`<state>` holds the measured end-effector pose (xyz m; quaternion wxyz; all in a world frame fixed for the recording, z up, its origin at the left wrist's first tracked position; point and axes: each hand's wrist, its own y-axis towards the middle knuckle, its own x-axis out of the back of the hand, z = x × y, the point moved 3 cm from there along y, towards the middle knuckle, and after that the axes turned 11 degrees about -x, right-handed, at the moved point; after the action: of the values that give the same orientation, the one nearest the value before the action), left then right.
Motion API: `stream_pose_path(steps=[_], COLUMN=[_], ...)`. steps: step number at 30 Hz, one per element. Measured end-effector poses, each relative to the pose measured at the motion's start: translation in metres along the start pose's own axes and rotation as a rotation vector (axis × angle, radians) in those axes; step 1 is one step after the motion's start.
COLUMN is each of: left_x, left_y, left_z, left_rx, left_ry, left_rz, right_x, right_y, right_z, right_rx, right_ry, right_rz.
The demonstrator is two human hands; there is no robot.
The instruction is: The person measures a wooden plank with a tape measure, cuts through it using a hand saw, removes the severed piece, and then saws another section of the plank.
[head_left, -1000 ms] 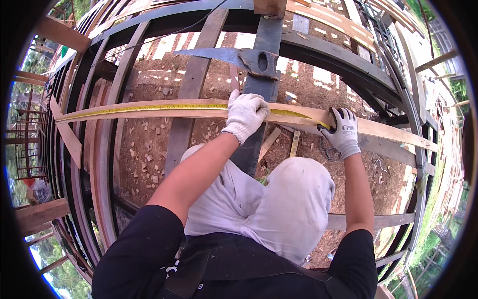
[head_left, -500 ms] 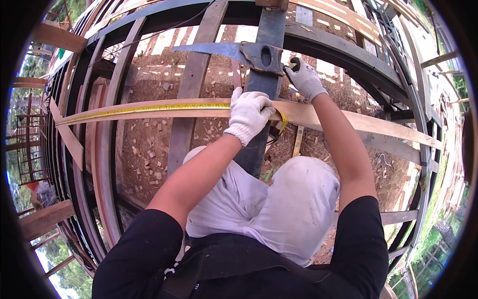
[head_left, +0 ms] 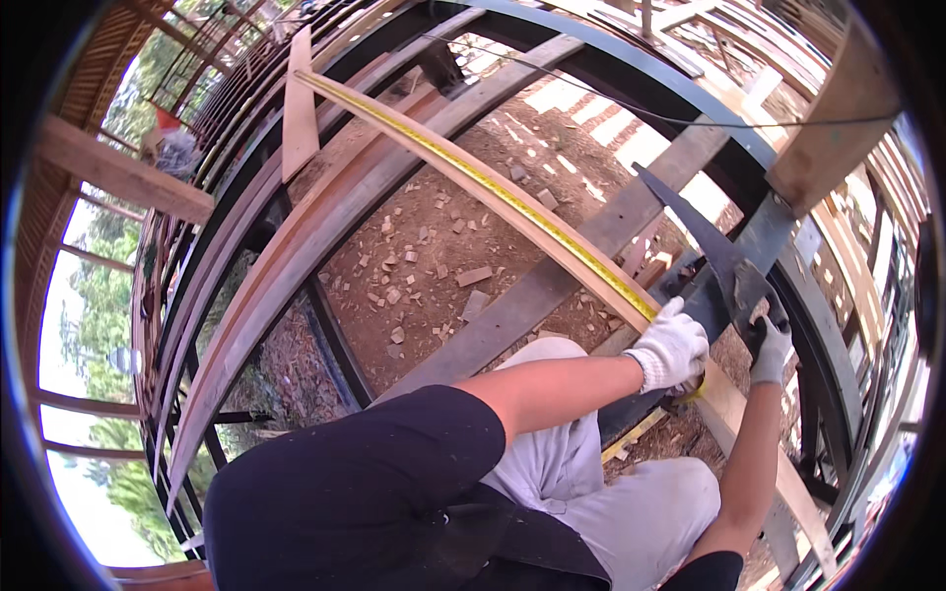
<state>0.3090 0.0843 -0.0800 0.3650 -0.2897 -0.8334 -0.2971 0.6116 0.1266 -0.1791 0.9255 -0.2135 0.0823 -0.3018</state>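
Note:
A long light wooden strip (head_left: 532, 231) runs diagonally from the upper left to the lower right, over the beams. The yellow blade of a tape measure (head_left: 473, 175) lies stretched along it. My left hand (head_left: 675, 347), in a white knit glove, is closed over the strip and the tape; part of the tape's case is hidden beneath it. Just to the right, a handsaw (head_left: 711, 236) rests over a dark metal beam, its blade pointing away to the upper left. My right hand (head_left: 772, 345), in a white glove with dark fingers, has its fingers curled at the saw's handle.
Grey and brown planks (head_left: 498, 330) cross the dark metal frame (head_left: 581, 74). Brown ground with scattered wood offcuts (head_left: 474, 277) shows below. A short board (head_left: 301, 108) lies across the strip's far end. An upright timber post (head_left: 838, 118) stands at the upper right.
The view has swung left, so the strip now slants and my hands appear farther right. My right hand has closed at the saw's handle, and the saw has turned slightly against the strip.

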Motion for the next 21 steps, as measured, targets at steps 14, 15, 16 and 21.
stream_pose_path(steps=[14, 15, 16, 21], left_x=[0.001, 0.001, 0.001, 0.007], left_y=[0.011, 0.012, 0.014, 0.019], left_z=[0.007, 0.007, 0.006, 0.0], left_rx=[-0.012, -0.006, 0.013, 0.056], left_ry=[0.035, 0.01, 0.004, 0.088], left_rz=[0.221, 0.228, 0.255, 0.363], right_x=[0.097, 0.084, 0.067, -0.002], right_y=[-0.543, -0.575, -0.599, -0.674], right_z=[0.18, 0.176, 0.17, 0.111], right_rx=[0.541, 0.464, 0.501, 0.313], right_ry=[-0.058, -0.099, -0.185, -0.323], right_rz=[-0.341, -0.429, -0.401, -0.649])
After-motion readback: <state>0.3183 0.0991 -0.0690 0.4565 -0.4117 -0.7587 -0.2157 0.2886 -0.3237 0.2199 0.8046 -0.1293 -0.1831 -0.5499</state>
